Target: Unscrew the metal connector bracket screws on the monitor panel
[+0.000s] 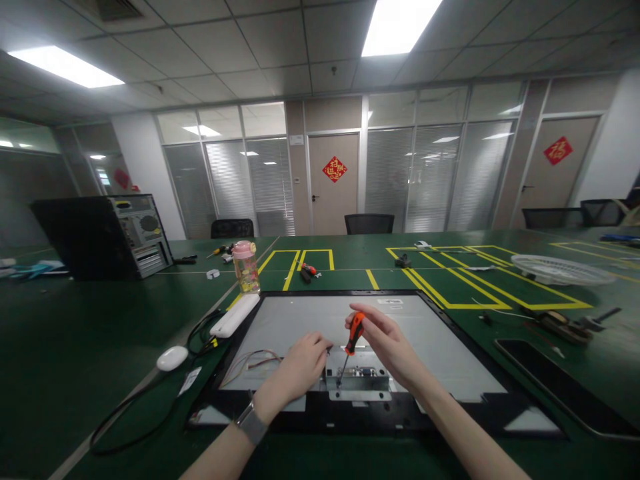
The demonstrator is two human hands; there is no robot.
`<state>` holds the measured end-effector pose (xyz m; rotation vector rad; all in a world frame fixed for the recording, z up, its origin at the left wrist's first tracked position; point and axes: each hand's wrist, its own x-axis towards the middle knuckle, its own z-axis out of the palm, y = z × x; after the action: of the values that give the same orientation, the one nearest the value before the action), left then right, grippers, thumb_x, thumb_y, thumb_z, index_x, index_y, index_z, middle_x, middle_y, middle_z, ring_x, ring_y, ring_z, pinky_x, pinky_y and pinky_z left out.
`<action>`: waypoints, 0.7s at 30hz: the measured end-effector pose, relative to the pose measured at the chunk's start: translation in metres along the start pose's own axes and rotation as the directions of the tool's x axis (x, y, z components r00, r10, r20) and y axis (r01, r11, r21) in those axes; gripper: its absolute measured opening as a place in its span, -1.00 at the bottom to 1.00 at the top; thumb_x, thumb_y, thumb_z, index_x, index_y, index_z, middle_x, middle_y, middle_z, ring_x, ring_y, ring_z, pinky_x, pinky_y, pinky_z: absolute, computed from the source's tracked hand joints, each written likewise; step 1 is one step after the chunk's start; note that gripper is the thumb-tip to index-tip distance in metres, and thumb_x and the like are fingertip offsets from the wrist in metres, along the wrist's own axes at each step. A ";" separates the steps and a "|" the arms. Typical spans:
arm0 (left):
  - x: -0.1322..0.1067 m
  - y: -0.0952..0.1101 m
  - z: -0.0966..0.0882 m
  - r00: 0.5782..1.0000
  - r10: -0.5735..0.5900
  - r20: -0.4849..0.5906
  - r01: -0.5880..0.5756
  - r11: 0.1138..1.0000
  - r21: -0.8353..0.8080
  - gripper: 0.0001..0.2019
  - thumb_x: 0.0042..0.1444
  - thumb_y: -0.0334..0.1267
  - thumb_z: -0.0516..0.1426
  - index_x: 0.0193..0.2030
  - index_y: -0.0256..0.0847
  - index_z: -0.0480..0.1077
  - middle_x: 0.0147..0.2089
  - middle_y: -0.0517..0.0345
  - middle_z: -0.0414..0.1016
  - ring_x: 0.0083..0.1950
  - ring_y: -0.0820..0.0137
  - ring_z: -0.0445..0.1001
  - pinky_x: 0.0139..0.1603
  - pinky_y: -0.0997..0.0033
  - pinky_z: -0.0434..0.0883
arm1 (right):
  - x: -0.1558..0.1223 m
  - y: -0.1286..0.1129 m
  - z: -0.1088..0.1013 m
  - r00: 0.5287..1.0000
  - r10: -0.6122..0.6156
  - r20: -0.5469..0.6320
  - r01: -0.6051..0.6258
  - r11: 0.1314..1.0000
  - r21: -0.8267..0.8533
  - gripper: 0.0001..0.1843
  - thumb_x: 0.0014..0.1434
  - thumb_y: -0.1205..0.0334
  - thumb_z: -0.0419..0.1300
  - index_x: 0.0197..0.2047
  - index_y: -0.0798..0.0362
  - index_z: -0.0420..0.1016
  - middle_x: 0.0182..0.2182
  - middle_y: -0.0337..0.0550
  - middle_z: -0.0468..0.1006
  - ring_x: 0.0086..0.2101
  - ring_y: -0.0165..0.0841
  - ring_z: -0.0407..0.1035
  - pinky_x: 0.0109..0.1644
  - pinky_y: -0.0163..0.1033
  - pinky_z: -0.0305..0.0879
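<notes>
A screwdriver point(355, 333) with an orange and black handle is gripped in my right hand point(387, 337), tilted, its tip down at the left part of a metal bracket point(357, 383). That bracket sits on the grey back of a flat display panel point(425, 347) with a black frame, lying on the table. At the bracket's upper left corner rests my left hand point(305, 360), fingers bent together; whatever they hold, if anything, is hidden. Thin coloured wires point(257, 360) lie on the panel left of that hand.
A white power strip point(235, 317), a white mouse point(172, 359) and black cables stand to the left, with a pink-lided bottle point(246, 267) behind. A black computer case point(100, 237) is farther left. Right of the panel lies a dark flat panel point(560, 380). Small tools point(307, 270) lie beyond.
</notes>
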<state>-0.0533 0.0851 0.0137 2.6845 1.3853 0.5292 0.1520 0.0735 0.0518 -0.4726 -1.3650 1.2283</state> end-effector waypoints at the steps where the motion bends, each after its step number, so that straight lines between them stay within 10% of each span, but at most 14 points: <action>1: 0.000 0.000 0.000 1.000 0.001 0.001 -0.001 1.000 0.003 -0.74 0.31 -0.42 -0.09 -0.02 -0.20 0.38 -0.08 0.07 0.38 -0.04 0.32 0.36 -0.01 0.34 0.32 | 0.000 0.000 0.001 1.000 -0.003 0.017 0.003 1.000 0.021 -0.67 0.18 0.00 0.24 -0.03 -0.08 0.56 -0.26 -0.11 0.60 -0.20 -0.24 0.48 -0.03 -0.06 0.39; 10: 0.000 0.000 0.000 1.000 0.003 0.001 -0.003 1.000 0.010 -0.75 0.32 -0.41 -0.09 -0.03 -0.19 0.37 -0.07 0.07 0.38 -0.03 0.33 0.35 -0.01 0.37 0.31 | 0.001 0.003 -0.004 0.999 -0.030 -0.031 0.026 0.993 -0.115 -0.66 0.17 0.05 0.25 0.02 -0.11 0.54 -0.19 -0.10 0.61 -0.16 -0.22 0.50 0.01 -0.03 0.37; 16: 0.000 -0.002 0.002 1.000 0.004 0.002 -0.004 1.000 0.019 -0.75 0.31 -0.41 -0.08 -0.04 -0.19 0.38 -0.10 0.08 0.38 -0.05 0.32 0.35 -0.02 0.37 0.31 | 0.002 0.006 -0.005 0.958 -0.262 -0.113 0.201 0.900 -0.386 -0.79 0.06 0.08 0.34 -0.21 -0.07 0.63 -0.29 -0.16 0.48 -0.25 -0.26 0.45 -0.19 -0.18 0.41; 21: 0.000 -0.003 0.003 1.000 0.016 -0.007 -0.016 1.000 0.008 -0.75 0.31 -0.41 -0.07 -0.03 -0.19 0.38 -0.10 0.08 0.38 -0.06 0.32 0.35 -0.02 0.37 0.31 | -0.001 0.005 -0.003 0.967 -0.252 -0.041 0.208 0.871 -0.445 -0.68 0.27 0.07 0.11 0.04 -0.12 0.53 -0.18 -0.10 0.49 -0.14 -0.24 0.44 0.03 -0.08 0.33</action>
<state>-0.0543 0.0871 0.0106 2.7047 1.3721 0.5363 0.1534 0.0762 0.0465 -0.6523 -1.5675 0.6876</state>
